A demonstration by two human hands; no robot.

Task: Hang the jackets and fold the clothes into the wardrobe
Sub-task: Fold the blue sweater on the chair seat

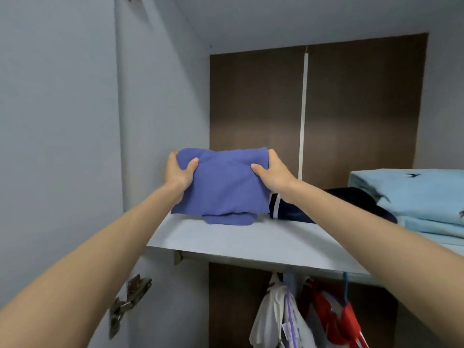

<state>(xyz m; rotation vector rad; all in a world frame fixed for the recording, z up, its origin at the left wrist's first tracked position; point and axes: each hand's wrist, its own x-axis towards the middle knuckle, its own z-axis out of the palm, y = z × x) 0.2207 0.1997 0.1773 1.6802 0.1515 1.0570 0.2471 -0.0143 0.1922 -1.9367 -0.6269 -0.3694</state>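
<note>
Two bare hands hold a folded purple garment [223, 187] by its upper corners. The left hand [179, 172] has its grip closed on the left corner, thumb pressed on the front and fingers curled behind. The right hand [272, 172] mirrors it on the right corner, thumb on the front. Both arms reach forward and up into an open wardrobe [163, 109].

The garment hangs upright between the hands at the left end of a pale shelf [251, 242]. Its lower folds reach the shelf surface; whether its weight is set down cannot be told.

Just to its right on the same shelf lies a dark navy garment [351, 199] with a white stripe, partly behind the right forearm. Further right sits a stack of pale blue folded clothes [414, 197].

Under the shelf, a white jacket [271, 317] and a red jacket [334, 315] hang side by side. A metal door hinge [130, 297] shows at lower left.

The task looks well along: jackets are hung and several pieces are shelved. This garment seems to need only laying flat and releasing. Clothes outside the frame, if any, cannot be judged.
</note>
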